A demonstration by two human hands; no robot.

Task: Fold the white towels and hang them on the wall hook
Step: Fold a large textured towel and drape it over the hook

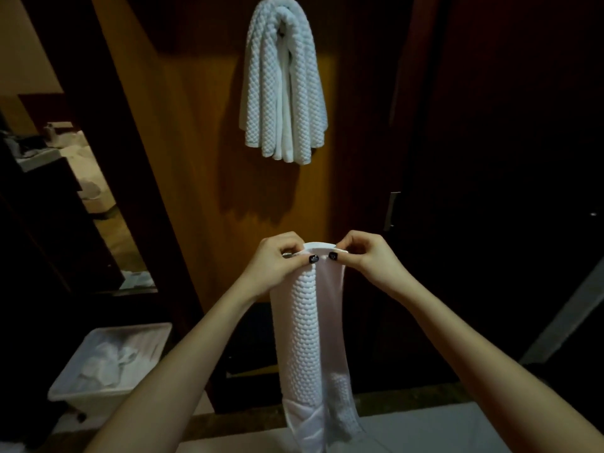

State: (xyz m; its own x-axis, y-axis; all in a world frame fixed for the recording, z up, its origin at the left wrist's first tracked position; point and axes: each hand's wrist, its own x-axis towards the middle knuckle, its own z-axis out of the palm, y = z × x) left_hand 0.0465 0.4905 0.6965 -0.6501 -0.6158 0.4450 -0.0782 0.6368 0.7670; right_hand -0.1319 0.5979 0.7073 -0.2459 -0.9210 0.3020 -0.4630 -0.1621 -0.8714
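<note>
Towel (309, 325) — soft, limp, light; hangs long from top edge, pinched by left hand (277, 259) and right hand (366, 256). Best gripped at top corners — sags elsewhere.

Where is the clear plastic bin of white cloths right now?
Head view, lower left: the clear plastic bin sits on the floor, left of the white textured towel that the left hand and right hand pinch.
</note>
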